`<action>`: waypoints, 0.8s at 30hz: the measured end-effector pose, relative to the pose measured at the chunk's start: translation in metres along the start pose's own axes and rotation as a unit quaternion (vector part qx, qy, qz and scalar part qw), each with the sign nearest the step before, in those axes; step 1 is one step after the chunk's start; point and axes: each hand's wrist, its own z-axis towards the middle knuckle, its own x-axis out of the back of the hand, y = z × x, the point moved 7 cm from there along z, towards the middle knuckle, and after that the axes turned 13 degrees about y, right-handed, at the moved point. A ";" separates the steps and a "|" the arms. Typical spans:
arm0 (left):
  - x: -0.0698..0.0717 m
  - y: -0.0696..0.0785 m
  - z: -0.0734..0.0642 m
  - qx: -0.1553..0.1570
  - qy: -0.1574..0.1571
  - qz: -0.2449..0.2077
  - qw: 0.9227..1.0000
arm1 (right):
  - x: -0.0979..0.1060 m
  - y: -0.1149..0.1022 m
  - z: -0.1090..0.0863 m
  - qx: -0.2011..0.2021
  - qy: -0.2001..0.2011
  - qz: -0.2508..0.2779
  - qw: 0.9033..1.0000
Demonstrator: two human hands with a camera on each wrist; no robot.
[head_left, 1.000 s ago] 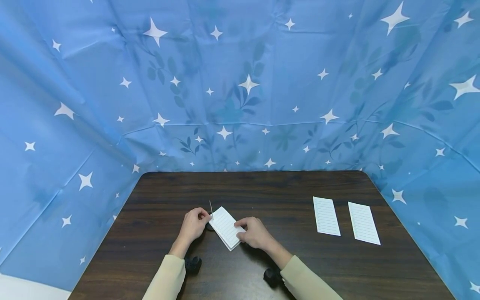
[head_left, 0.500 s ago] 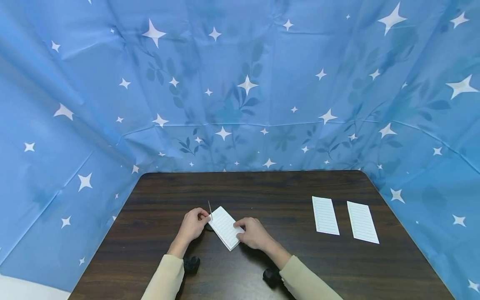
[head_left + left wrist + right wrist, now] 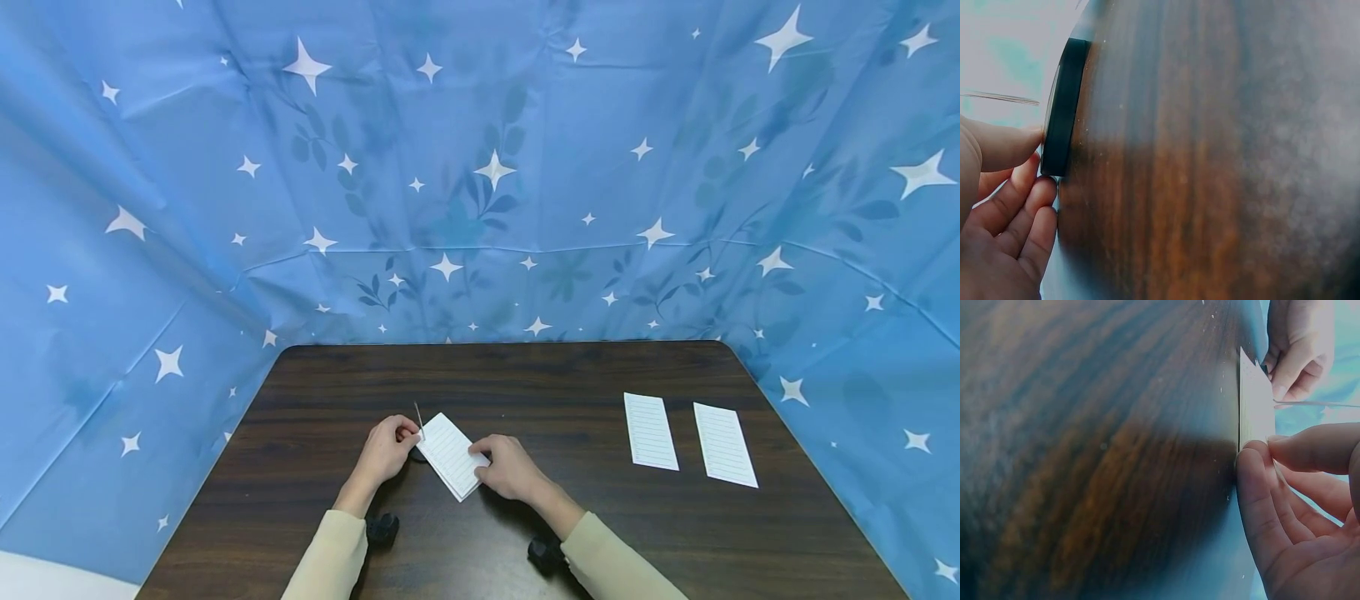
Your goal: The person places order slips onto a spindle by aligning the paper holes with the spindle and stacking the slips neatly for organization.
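A small stack of white lined cards (image 3: 450, 454) sits tilted at the middle of the dark table. Through its left corner rises a thin metal spike (image 3: 420, 421), whose black base (image 3: 1063, 112) peeks out under the cards. My left hand (image 3: 386, 446) grips the rim of this paper spike's base, thumb on top and fingers curled at its side. On the other side, my right hand (image 3: 513, 468) pinches the right edge of the cards; in the right wrist view the card edge (image 3: 1254, 412) runs between thumb and fingers. The base is mostly hidden by the cards.
Two more lined cards lie apart on the right of the table, a nearer-centre card (image 3: 651, 432) and an outer card (image 3: 726, 444). A blue star-patterned cloth (image 3: 480, 208) hangs right behind the table's far edge (image 3: 510, 343). Black wrist cameras sit by both sleeves.
Both hands keep their places on the spike base and the cards. The view has shifted very slightly.
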 end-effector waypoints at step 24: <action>0.002 0.002 -0.001 -0.006 -0.013 0.009 1.000 | 0.007 0.005 -0.004 -0.005 0.001 0.028 1.000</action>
